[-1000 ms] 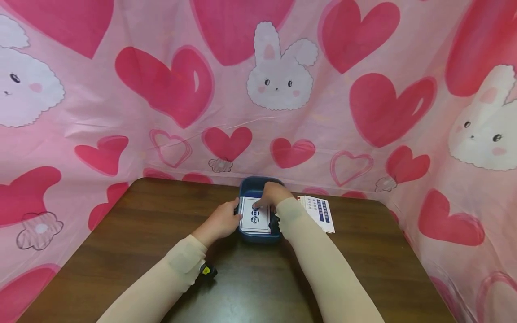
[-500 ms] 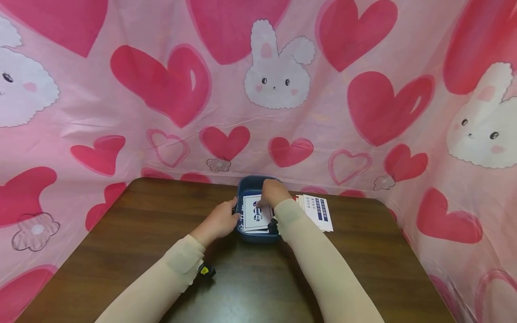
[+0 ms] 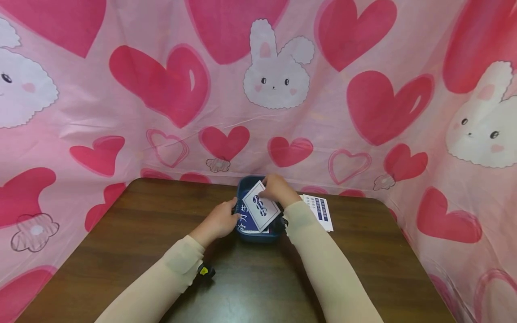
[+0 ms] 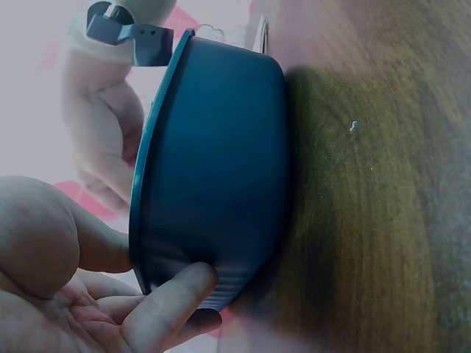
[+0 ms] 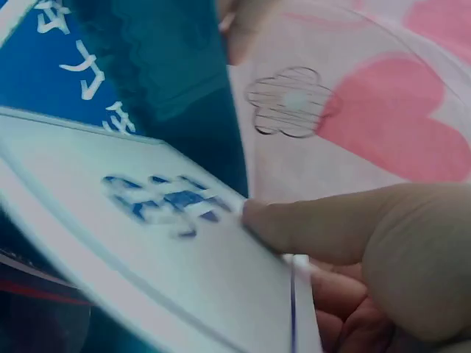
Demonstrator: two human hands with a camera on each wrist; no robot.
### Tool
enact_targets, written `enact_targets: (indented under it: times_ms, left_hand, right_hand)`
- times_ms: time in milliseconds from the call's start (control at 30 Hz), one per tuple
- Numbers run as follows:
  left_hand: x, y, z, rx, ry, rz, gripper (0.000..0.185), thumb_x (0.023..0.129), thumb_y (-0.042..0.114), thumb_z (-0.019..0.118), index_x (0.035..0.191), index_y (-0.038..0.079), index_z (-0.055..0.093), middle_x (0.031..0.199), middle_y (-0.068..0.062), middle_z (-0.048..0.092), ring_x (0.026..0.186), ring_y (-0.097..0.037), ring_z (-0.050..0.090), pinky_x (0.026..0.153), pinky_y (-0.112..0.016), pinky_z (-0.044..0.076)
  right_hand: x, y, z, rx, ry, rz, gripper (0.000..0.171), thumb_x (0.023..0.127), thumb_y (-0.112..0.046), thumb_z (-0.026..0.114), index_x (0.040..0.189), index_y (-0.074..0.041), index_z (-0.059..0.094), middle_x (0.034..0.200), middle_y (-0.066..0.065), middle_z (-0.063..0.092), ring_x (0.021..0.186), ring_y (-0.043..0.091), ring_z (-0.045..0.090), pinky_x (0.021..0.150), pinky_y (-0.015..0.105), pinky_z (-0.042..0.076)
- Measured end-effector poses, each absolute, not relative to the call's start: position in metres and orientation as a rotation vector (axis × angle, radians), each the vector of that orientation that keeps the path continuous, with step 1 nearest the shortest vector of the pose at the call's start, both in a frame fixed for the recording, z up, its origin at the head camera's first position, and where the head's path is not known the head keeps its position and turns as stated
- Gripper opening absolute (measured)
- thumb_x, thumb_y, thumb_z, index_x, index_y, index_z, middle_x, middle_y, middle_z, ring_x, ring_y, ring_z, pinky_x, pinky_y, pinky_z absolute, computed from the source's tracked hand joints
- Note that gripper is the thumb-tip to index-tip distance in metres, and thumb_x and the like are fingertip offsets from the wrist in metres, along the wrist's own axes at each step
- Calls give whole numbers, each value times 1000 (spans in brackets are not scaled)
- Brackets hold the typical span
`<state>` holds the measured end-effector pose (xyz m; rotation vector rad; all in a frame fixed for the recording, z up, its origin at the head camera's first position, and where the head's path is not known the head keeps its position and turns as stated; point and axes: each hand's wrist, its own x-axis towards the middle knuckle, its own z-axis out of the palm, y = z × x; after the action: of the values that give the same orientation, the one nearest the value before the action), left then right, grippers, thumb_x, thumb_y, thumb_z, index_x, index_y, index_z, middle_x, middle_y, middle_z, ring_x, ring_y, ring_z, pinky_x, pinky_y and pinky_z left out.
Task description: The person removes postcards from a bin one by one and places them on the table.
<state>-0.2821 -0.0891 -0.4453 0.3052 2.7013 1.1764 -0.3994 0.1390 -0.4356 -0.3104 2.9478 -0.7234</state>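
Right hand pinches white card, tilted, above blue tub at far middle of counter. Left hand grips tub's left wall, thumb on rim. More cards inside tub; card stack just right of it.

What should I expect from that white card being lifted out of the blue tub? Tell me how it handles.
The white card probably weighs little: the right hand pinches it by one edge. It stays flat while tilted, so likely fairly stiff. Its smooth face may slip.
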Motion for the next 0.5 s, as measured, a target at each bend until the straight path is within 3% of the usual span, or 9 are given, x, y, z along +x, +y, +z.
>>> enact_targets:
  times_ms: [167, 500]
  left_hand:
    - [-282, -88, -445, 306, 2704, 1172, 65, 116, 15, 61, 172, -7, 38, 178, -29, 43, 167, -48, 43, 138, -65, 34]
    - [-284, -86, -448, 274, 2708, 1167, 67, 116, 17, 62, 174, -6, 37, 178, -30, 43, 167, -49, 42, 137, -66, 34]
  right_hand:
    - [-366, 149, -401, -192, 2866, -922, 31, 100, -27, 85, 118, -2, 85, 103, 15, 82, 89, 26, 77, 79, 35, 68]
    - [-359, 228, -401, -43, 2779, -1294, 40, 105, -30, 80, 131, 0, 77, 113, 21, 84, 83, 23, 79, 69, 28, 67]
